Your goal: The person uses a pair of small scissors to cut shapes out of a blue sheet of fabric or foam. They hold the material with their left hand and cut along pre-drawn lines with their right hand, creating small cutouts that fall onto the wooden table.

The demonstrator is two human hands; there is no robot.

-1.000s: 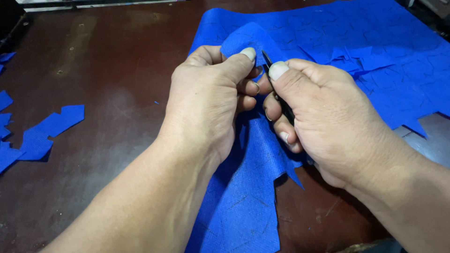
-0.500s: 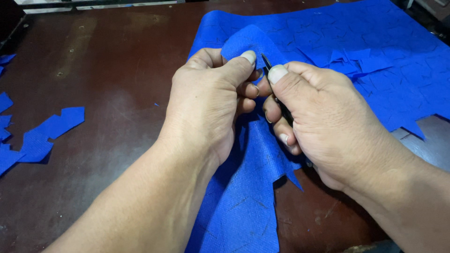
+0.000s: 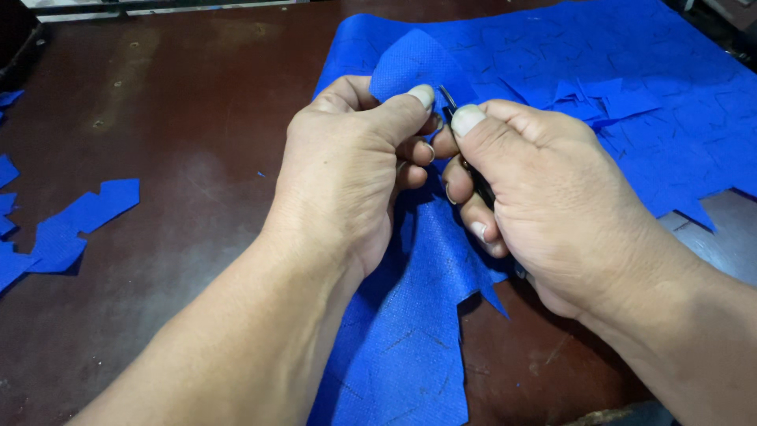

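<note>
Head view: the left hand pinches a raised fold of the blue fabric sheet between thumb and fingers, closed tight on the cloth. Just right of it, touching at the fingertips, the right hand is clamped around a thin dark tool, probably a small blade or snips; only its tip shows above the thumb. The sheet spreads from the near middle to the far right over the dark brown table. Loose blue offcuts lie at the left edge, well apart from the hands.
</note>
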